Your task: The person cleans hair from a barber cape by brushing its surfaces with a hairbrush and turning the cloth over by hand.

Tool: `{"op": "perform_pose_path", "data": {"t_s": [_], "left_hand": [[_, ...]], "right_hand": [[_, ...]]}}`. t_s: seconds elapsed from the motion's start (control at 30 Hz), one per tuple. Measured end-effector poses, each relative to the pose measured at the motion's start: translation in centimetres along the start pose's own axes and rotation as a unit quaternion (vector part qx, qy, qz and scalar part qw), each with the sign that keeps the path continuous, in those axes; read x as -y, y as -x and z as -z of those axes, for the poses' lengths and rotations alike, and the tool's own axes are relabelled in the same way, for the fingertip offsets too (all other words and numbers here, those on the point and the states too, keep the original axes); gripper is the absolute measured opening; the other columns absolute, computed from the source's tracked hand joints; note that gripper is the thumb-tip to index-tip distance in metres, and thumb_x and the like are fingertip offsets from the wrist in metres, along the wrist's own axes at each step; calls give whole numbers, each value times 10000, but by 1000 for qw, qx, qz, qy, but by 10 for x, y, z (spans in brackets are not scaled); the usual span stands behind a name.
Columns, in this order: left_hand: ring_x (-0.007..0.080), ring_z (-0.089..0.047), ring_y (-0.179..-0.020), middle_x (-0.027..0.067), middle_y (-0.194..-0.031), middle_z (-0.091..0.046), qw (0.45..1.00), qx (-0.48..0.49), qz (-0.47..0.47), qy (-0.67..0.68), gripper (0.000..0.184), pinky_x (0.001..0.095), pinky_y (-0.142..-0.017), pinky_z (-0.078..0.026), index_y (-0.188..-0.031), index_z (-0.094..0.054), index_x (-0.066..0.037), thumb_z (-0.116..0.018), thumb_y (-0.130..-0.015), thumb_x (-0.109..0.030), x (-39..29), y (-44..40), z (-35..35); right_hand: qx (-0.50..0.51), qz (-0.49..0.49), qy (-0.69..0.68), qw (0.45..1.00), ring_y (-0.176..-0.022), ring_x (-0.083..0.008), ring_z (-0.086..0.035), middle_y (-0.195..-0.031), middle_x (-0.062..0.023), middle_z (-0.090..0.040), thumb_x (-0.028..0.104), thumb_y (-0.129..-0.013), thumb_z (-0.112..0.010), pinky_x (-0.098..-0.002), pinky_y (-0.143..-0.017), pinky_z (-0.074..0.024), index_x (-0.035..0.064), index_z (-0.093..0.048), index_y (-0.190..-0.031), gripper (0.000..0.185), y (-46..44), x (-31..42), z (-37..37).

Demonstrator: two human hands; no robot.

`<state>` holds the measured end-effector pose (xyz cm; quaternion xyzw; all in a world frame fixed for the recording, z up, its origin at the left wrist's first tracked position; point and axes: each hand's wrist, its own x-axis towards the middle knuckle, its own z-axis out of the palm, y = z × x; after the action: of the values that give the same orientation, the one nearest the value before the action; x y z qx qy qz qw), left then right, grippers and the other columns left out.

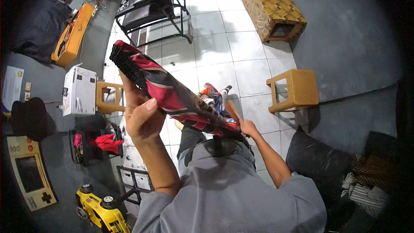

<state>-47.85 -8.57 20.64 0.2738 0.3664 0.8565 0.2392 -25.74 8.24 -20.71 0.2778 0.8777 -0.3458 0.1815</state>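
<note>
A red, black and grey patterned cloth with a black fringed or ribbed edge stretches slantwise in front of my body. My left hand is closed on its upper end, the thumb pressed on the red fabric. At the cloth's lower end is my right hand, its fingers closed and partly hidden. A blurred orange-brown strip sticks up beside that hand; I cannot make out what it is. Beyond the cloth, a bundle of multicoloured fabric shows low down, partly covered.
A black-framed chair stands ahead on the white tiles. A woven bench and yellow stool are on the right. On the left are a small white fridge, another stool and a yellow toy car. Dark cushions lie right.
</note>
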Motion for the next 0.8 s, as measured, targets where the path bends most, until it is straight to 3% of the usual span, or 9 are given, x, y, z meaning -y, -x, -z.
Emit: {"op": "perform_pose_path", "data": {"t_s": [0.1, 0.2, 0.23, 0.3, 0.4, 0.53, 0.63, 0.7, 0.8], "left_hand": [[311, -405, -1167, 173, -1309, -352, 997, -24, 49, 51, 837, 430, -995, -300, -1384, -205, -85, -549, -621, -86, -5, 10, 7], [309, -413, -1159, 195, -1302, -353, 997, -25, 69, 25, 793, 453, -980, -318, -1342, -240, 30, -555, -631, -127, -3, 12, 4], [297, -427, -1155, 194, -1296, -368, 996, -38, 83, 8, 781, 440, -981, -320, -1331, -240, 56, -561, -646, -138, -6, 16, 5], [273, -426, -1172, 194, -1300, -374, 994, -54, 91, -39, 772, 406, -990, -318, -1319, -231, 91, -571, -668, -144, -9, 22, 3], [330, -426, -1174, 241, -1291, -370, 987, -132, 39, -88, 780, 441, -1002, -314, -1327, -157, 111, -559, -707, -137, -12, 35, 2], [297, -487, -1110, 245, -1210, -439, 973, -196, -26, -119, 737, 392, -964, -371, -1290, -213, 145, -547, -687, -116, -35, 50, 21], [346, -468, -1119, 289, -1207, -418, 963, -233, -105, -87, 781, 397, -978, -357, -1278, -203, 169, -548, -659, -160, -55, 62, 25], [267, -498, -1098, 233, -1207, -452, 975, -165, -104, -104, 658, 362, -956, -382, -1259, -283, 134, -574, -733, -134, -67, 73, 51], [149, -550, -986, 120, -1093, -549, 884, -440, -51, -146, 419, 281, -845, -443, -1181, -437, 54, -565, -834, -145, -75, 73, 52]], "right_hand": [[-229, 54, -215, 948, -535, -295, -552, -619, -142, -562, 428, -923, -304, -412, -514, -435, 11, -513, -759, 494, 15, 75, 75], [-70, 112, -580, 804, -400, -46, -308, -526, 33, -301, 370, -953, -279, -198, -360, -265, 77, -380, -745, 373, 52, 186, 157], [-44, 160, -612, 773, -394, -71, -321, -520, 15, -333, 371, -954, -278, -216, -367, -282, 68, -367, -744, 379, 68, 216, 176], [-164, 333, -349, 860, -432, -166, -403, -533, -60, -405, 350, -939, -335, -278, -423, -339, -6, -435, -908, 371, 73, 240, 169], [12, 410, -423, 808, -472, -317, -447, -562, -170, -456, 314, -924, -386, -336, -470, -359, -47, -434, -999, 372, 74, 269, 157], [38, 242, -121, 962, -689, -382, -578, -742, -254, -569, 288, -919, -363, -435, -579, -450, 35, -440, -1105, 323, 10, 200, 35], [105, 152, 99, 978, -833, -361, -599, -886, -200, -619, 246, -880, -380, -462, -718, -473, 33, -583, -965, 306, -22, 64, -56], [208, 87, 175, 958, -854, -355, -601, -910, -200, -619, 234, -869, -368, -462, -740, -470, 16, -610, -916, 329, -18, 9, -61], [111, 59, 120, 985, -707, -337, -611, -814, -204, -620, 286, -905, -326, -457, -628, -473, 16, -598, -864, 386, -23, 7, -63]]}}
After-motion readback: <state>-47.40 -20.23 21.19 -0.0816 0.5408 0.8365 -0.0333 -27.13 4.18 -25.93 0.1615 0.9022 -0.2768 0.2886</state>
